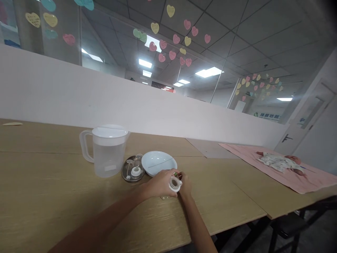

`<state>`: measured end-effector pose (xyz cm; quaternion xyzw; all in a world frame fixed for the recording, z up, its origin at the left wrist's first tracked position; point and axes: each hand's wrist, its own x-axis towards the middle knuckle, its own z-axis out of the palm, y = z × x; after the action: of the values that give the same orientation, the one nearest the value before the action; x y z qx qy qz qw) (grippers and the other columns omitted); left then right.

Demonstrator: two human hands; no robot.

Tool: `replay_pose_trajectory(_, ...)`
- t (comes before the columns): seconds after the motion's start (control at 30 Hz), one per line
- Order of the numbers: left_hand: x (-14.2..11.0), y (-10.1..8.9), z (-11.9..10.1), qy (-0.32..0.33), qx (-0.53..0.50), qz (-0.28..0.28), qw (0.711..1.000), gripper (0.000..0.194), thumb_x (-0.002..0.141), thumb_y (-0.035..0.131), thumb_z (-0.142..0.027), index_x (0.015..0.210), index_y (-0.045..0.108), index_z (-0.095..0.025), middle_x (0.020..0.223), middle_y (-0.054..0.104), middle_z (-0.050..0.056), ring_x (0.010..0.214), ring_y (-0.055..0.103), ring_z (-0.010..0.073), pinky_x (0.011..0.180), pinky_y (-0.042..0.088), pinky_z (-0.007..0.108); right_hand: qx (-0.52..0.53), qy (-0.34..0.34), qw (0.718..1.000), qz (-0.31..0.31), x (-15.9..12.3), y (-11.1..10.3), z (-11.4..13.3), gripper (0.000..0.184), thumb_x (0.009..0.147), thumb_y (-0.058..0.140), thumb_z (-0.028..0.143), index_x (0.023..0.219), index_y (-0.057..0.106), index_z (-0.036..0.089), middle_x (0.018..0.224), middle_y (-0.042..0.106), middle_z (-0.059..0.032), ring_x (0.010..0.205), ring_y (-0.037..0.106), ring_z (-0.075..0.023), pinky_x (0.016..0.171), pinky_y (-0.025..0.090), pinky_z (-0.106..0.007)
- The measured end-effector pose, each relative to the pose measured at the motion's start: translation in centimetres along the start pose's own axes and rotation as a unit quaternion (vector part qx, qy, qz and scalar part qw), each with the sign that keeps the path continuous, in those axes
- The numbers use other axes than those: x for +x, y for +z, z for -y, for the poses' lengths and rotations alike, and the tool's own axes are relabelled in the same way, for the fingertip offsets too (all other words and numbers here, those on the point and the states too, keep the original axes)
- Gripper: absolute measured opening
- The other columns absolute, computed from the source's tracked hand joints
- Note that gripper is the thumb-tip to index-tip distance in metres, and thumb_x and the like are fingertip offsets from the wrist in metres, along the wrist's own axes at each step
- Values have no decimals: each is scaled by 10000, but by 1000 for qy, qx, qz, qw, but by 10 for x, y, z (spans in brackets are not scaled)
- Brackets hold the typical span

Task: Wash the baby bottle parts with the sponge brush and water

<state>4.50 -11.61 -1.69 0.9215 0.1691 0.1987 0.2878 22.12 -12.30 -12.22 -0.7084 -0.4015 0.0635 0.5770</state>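
Note:
My left hand (160, 183) is closed around a baby bottle, its white-ringed open mouth (174, 183) tilted towards me. Close against it on the right is my right hand (185, 184), fingers curled; a small green and dark bit shows between the hands, but what the right fingers grip is hidden. Just behind the hands stands a shallow white bowl (159, 162). To its left, a round metal tray (133, 179) carries a white bottle collar with a teat (136, 171), a clear cap (138, 159) and a small clear spoon-like piece (129, 168).
A clear lidded pitcher (109, 154) with water stands left of the tray. On the far right, a doll (280, 161) in patterned clothes lies on a pink mat (297, 182). A white wall (105, 102) backs the wooden table (65, 196). A black stool (286, 225) is at lower right.

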Motion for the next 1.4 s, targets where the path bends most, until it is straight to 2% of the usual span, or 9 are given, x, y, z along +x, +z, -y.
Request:
replay_pose_trajectory(0.1,2,0,8,-31,10,-3,999,633,587,697,-238,1188,505,-186,1121,631,70,1024,585,262,817,480,324,-21,2,1000,-2,2,3,-3,137,570,708,123,561,589,192,485,528,37,455,373,-88,488,184,-209)
replay_pose_trajectory(0.3,2,-15,15,-47,-18,12,999,847,559,764,-460,1291,445,-178,1273,549,105,1148,517,272,962,418,358,-122,-4,993,1,3,6,-4,114,676,628,137,584,580,184,541,560,9,493,423,-106,507,205,-224)
replay_pose_trajectory(0.43,9,-30,34,-67,-46,-41,996,648,758,541,-599,1258,502,-188,1281,556,85,1149,529,233,942,419,299,-221,-16,975,37,3,5,1,155,794,517,176,678,619,160,689,648,-58,592,522,-132,530,241,-234)
replay_pose_trajectory(0.57,22,-33,65,-115,145,-76,980,543,906,272,-517,1014,655,-148,1102,662,105,1036,589,222,908,409,306,-267,-5,962,54,3,6,5,228,860,432,210,795,642,148,824,685,-90,699,583,-151,554,278,-236)
replay_pose_trajectory(0.73,34,-24,88,-165,274,-23,947,500,834,429,-514,700,704,-118,829,710,177,908,629,314,887,384,415,-258,-18,964,54,3,7,4,238,868,429,212,806,650,150,849,691,-91,725,601,-156,569,305,-235)
replay_pose_trajectory(1.0,33,-25,88,-176,276,-2,945,338,815,479,-397,901,718,-173,970,713,128,903,653,245,754,438,297,-240,15,970,45,4,6,1,258,866,434,261,834,672,166,832,696,-87,714,607,-162,565,322,-233)
replay_pose_trajectory(1.1,32,-25,85,-181,281,9,942,368,830,451,-411,857,722,-163,948,714,138,882,659,249,722,442,292,-238,18,970,48,5,5,0,268,867,424,264,838,673,171,826,697,-80,716,606,-161,564,321,-232)
replay_pose_trajectory(1.2,31,-25,83,-184,293,18,938,442,859,398,-428,840,721,-126,954,704,177,903,655,269,765,441,316,-240,17,969,51,5,5,0,263,864,428,263,830,672,172,824,695,-80,703,599,-160,557,313,-233)
replay_pose_trajectory(1.4,29,-28,80,-177,309,21,934,508,860,403,-469,1006,684,-72,1214,589,223,1148,533,307,940,370,351,-241,15,969,59,5,6,-1,259,862,427,253,826,669,167,828,695,-78,700,596,-154,560,315,-228)
